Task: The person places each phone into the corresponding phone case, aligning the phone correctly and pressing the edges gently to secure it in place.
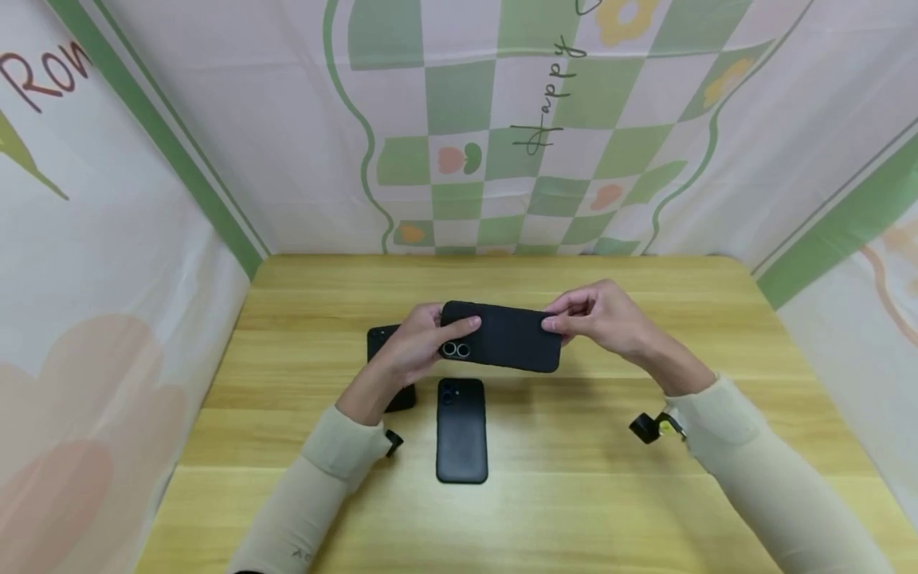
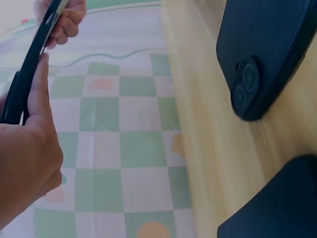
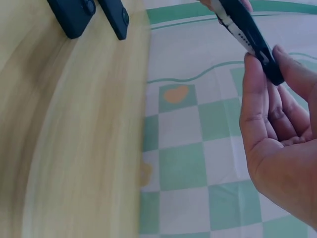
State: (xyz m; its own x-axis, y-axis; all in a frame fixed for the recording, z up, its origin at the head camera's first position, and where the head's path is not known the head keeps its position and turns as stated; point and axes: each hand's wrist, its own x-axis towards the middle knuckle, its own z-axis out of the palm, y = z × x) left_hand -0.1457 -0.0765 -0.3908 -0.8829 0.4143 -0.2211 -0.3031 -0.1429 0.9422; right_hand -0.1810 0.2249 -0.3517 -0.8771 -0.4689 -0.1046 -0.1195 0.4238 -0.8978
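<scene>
A black phone (image 1: pixel 511 339) with two ringed camera lenses is held up sideways over the table between both hands, back toward the head camera. My left hand (image 1: pixel 414 347) grips its lens end, thumb across the back. At the other end, my right hand (image 1: pixel 610 323) pinches a corner between thumb and fingers. In the right wrist view a pale, silvery edge with small holes runs along the side of the black phone (image 3: pixel 255 39). Below it, a second black phone (image 1: pixel 462 434) lies back up on the table. A third dark phone (image 1: pixel 378 341) lies partly hidden beneath my left hand.
The wooden table (image 1: pixel 574 494) meets a cloth backdrop (image 1: pixel 459 104) with green checks at its far edge. More printed cloth (image 1: pixel 93 239) hangs at both sides. A small black wrist device (image 1: pixel 645 428) juts from the right sleeve, another (image 1: pixel 393 442) from the left.
</scene>
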